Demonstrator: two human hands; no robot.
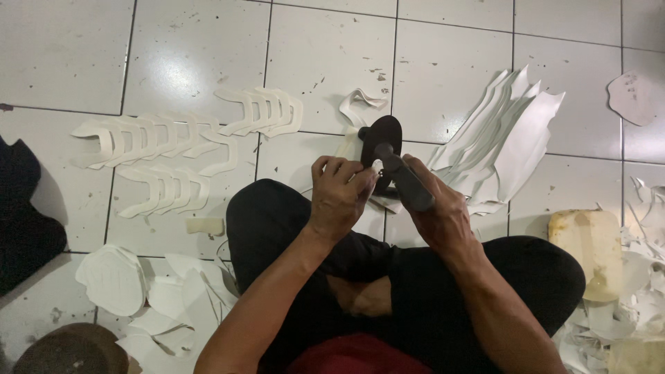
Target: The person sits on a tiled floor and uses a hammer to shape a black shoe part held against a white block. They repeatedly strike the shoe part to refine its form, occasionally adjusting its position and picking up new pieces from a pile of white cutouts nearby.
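I sit cross-legged on a white tiled floor. My right hand [443, 218] is shut on a dark tool with a thick black handle [407, 183], angled up and to the left. Its far end meets a black oval piece [384, 133] on the floor just beyond my knees. My left hand [338, 195] is curled beside the tool and pinches a small white cut piece [376, 168] next to the handle. How the tool joins the oval piece is hidden by my fingers.
Rows of white curved cut-outs [163, 142] lie at the left. A fanned stack of white sheets [509, 142] lies at the right. Scraps and a yellowish block [594, 246] sit at the far right, rounded white pieces [114, 277] at the lower left.
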